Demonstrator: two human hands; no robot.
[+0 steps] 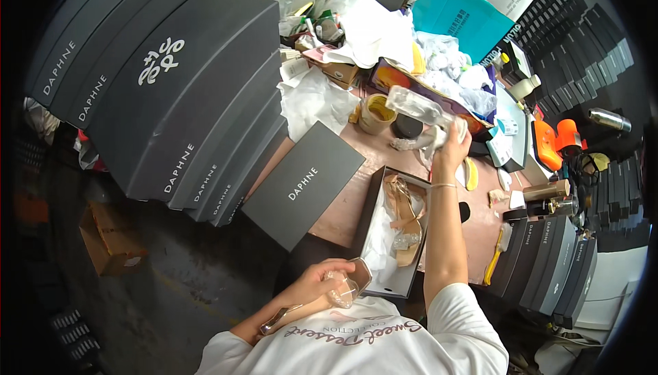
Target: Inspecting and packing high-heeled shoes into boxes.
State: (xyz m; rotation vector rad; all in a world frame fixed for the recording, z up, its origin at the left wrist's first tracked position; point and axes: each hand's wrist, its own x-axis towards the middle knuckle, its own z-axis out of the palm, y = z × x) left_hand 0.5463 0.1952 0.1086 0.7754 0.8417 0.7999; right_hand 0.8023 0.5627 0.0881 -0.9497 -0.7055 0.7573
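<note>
My left hand (329, 278), low in front of my shirt, is closed around a heeled shoe (360, 273). The shoe has a shiny metallic heel, and clear bubbly plastic shows at its middle. My right hand (454, 143) reaches over the table, its fingers wrapped around a crumpled white cloth or tissue (430, 141). A clear, bottle-like plastic thing (410, 105) sticks out beside that hand; whether the fingers grip it too is unclear. Below the right hand lies an open dark shoebox (369, 216) with a tan strappy shoe (404, 221) and white tissue paper (379, 246) inside.
A dark box lid (305, 184) lies left of the shoebox. Large stacks of dark shoeboxes (185, 94) rise at the left, with more boxes (541, 258) at the right. A tape roll (376, 113), a teal bag (458, 15) and a yellow-handled brush (495, 260) crowd the table (336, 221).
</note>
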